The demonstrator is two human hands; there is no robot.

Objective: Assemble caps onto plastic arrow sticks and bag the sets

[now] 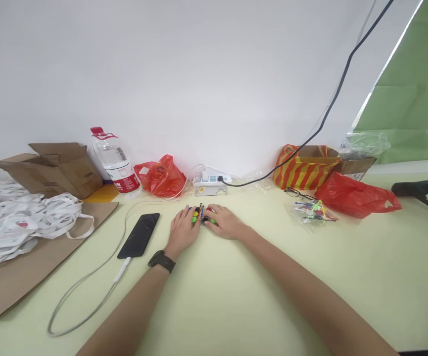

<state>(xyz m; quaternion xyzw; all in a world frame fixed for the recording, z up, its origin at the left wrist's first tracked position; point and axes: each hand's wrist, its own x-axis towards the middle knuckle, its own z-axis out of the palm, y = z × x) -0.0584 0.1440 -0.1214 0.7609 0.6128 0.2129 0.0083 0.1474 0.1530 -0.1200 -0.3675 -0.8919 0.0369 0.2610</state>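
Small colourful plastic pieces [198, 214] in blue, yellow, green, red and black lie in a little heap on the pale tabletop; their exact kind is too small to make out. My left hand [182, 230], with a dark watch [162, 261] on its wrist, rests on the heap's left side, fingers stretched forward over it. From the right, my right hand [225, 222] lies with its fingers apart over more of the pieces. Both hands touch the pieces without a visible grip, and the fingers cover part of the heap.
A black phone [139, 236] on a white cable lies left. Behind stand a water bottle [119, 168], a red bag [162, 177] and a power strip [212, 180]. To the right are a clear packet of coloured parts [313, 210], glasses, a striped bag [303, 170] and another red bag [358, 195].
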